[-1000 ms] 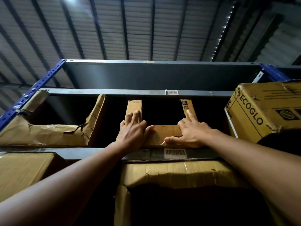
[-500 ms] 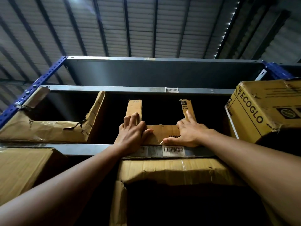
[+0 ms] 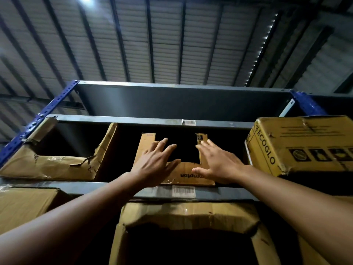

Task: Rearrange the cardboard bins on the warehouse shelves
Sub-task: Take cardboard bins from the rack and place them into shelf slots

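A small brown cardboard bin with a cut-out front (image 3: 188, 175) is sitting at the centre of the frame on the grey metal shelf (image 3: 95, 187), between a torn brown cardboard bin (image 3: 57, 165) at the left and a yellow printed ECOGLO carton (image 3: 298, 144) at the right. A larger brown cardboard bin (image 3: 189, 215) is sitting on the level below. The left hand (image 3: 154, 163) is lying over the small bin's left front upright and the right hand (image 3: 215, 163) over its right one. Both are released, with fingers straight and spread and nothing grasped; whether the palms are pressing on the cardboard or hovering just off it is not clear. The step in hand is probably seating this bin in its slot. The next move is likely calling for an even push from both palms, or a curl of the fingers round the uprights to draw it out. The bin's open front is facing the viewer, its print is reading upside down, and its long axis seems to be running back into the dark shelf, though the rear is hidden.
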{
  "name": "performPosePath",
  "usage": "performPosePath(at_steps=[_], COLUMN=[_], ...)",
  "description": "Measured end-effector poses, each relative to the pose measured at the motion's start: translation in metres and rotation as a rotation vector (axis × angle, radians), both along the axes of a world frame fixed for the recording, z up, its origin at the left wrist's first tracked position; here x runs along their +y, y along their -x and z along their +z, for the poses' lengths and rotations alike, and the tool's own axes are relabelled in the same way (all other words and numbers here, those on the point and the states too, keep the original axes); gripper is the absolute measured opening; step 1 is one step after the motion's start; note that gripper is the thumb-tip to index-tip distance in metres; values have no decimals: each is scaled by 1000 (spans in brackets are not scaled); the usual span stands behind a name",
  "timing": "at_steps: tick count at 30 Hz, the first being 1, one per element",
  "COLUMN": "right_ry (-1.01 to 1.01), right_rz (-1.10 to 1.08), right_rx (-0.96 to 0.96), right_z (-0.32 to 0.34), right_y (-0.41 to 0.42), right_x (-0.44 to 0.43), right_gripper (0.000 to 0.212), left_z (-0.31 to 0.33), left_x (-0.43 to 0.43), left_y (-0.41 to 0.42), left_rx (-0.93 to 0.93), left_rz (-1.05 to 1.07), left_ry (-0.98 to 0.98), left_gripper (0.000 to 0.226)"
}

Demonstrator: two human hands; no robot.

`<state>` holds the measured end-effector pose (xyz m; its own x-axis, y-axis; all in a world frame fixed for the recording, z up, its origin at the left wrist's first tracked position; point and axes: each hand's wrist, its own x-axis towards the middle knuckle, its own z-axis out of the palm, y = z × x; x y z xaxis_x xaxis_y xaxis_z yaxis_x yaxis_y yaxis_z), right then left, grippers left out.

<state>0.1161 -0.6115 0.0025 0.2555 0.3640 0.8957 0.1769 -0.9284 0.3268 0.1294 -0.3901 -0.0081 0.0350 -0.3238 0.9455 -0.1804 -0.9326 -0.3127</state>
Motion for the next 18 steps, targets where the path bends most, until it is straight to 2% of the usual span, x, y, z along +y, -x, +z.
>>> performPosePath(at_steps=[3, 7, 14, 18], right_ry=[48, 41, 33, -14], right_rz=[58, 94, -96, -222], right_rx=[-112, -195, -148, -82], right_z=[-12, -31, -54, -69], right_y=[24, 46, 88, 116], right_x=[-23, -61, -147, -201], right_gripper=[80, 71, 69, 69], left_z=[-6, -17, -20, -25], left_x=[-30, -74, -154, -197], left_y=[25, 50, 88, 98], left_rx=[-87, -199, -240, -171], left_rz=[-56, -130, -192, -221], left_ry=[-54, -139, -183, -163], left_gripper=[75, 63, 60, 65])
